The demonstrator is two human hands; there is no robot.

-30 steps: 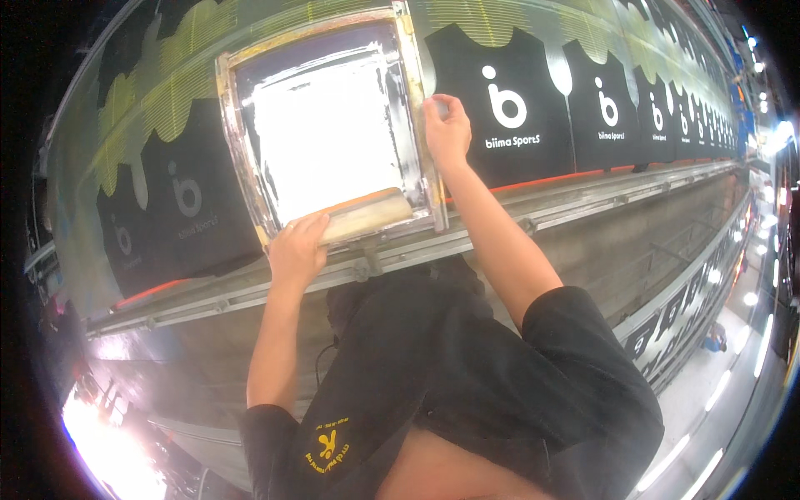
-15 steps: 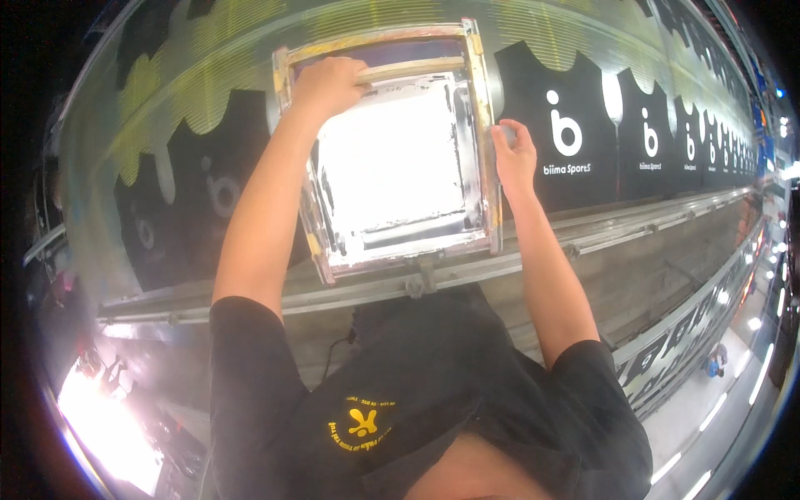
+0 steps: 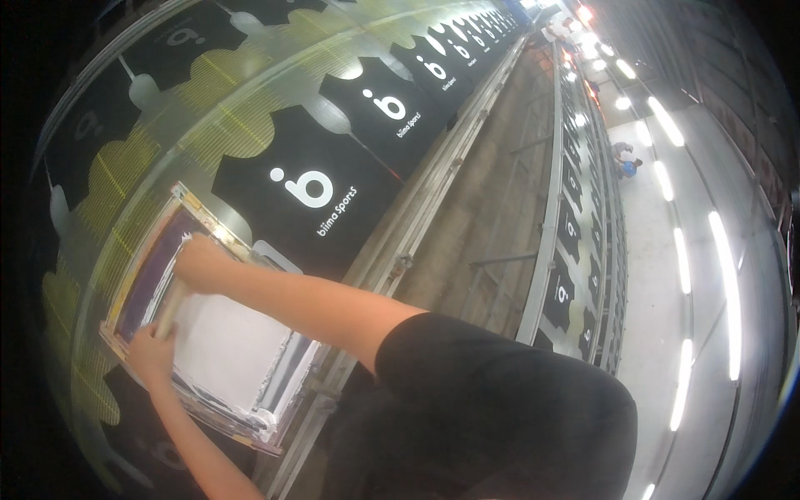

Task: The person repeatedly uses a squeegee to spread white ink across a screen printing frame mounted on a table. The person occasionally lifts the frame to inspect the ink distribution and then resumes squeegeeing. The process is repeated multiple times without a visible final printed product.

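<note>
Screen frame (image 3: pixel 218 242) rim around both hands

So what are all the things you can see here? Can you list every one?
Printing screen frame: one, pale frame, white mesh, lower left on the table.
Squeegee: one, pale wood, inside the frame.
Black shirts: a long row, white logo each, along the table.
Long table: one, yellow-green, running far away.
Second table row: one, more black shirts, right.
Ceiling lights: many, white, far right.
Left hand: on the squeegee.
Right hand: on the squeegee.
</note>
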